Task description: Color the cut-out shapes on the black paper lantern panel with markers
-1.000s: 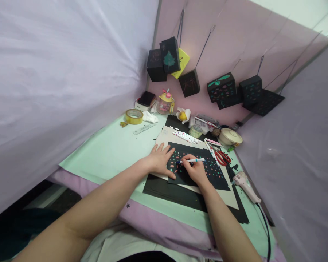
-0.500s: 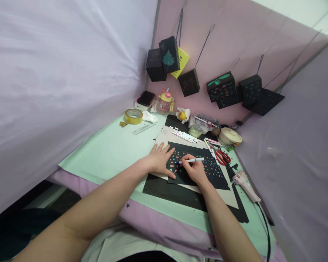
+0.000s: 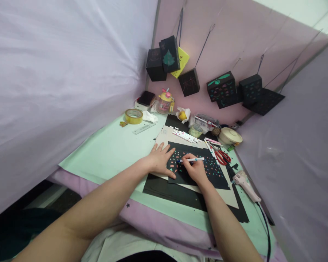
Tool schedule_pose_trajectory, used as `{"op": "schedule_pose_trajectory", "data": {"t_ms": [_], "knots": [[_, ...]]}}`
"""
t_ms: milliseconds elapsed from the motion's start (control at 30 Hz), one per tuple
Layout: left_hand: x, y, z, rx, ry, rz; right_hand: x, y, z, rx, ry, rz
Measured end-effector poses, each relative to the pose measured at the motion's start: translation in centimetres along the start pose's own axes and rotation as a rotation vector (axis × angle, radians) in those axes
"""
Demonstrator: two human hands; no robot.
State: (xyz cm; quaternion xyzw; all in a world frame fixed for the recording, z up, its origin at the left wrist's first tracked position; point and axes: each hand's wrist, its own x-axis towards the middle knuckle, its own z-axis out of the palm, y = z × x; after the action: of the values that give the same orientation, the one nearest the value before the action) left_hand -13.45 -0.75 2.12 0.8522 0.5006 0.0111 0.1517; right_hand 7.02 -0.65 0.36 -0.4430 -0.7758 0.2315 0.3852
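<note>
A sheet of black paper (image 3: 188,178), dotted with small coloured shapes, lies on a pale board (image 3: 229,197). My left hand (image 3: 161,161) rests with spread fingers on the sheet's left edge. In my right hand (image 3: 194,168) is a white marker pen (image 3: 196,159) with a blue band. Its dark tip points left, at the coloured shapes near my left fingers; whether it touches the paper I cannot tell. More black sheets (image 3: 172,193) stick out beneath the board. Several white marker pens (image 3: 184,136) lie just beyond the decorated sheet.
Red-handled scissors (image 3: 222,157) and a glue gun (image 3: 246,185) with a cord lie at the right. Yellow tape (image 3: 133,116), a ruler (image 3: 144,128) and a drink bottle (image 3: 165,102) are at the back left. Black paper boxes (image 3: 190,82) hang above the far edge; curtains enclose both sides.
My right hand and the marker pen have shifted very slightly to the right. My left hand stays in place on the paper.
</note>
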Motion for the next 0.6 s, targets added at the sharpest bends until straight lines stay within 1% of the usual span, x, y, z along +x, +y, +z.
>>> {"op": "schedule_pose_trajectory", "data": {"t_ms": [200, 433, 600], "knots": [[0.01, 0.03, 0.02, 0.007, 0.001, -0.003, 0.06, 0.09, -0.02, -0.003, 0.013, -0.014], [-0.02, 0.07, -0.10, 0.003, -0.008, -0.006, -0.13, -0.15, 0.04, 0.048, -0.031, -0.017], [0.03, -0.06, 0.01, -0.002, -0.002, 0.002, -0.09, -0.30, 0.03, 0.064, -0.039, -0.018]]}}
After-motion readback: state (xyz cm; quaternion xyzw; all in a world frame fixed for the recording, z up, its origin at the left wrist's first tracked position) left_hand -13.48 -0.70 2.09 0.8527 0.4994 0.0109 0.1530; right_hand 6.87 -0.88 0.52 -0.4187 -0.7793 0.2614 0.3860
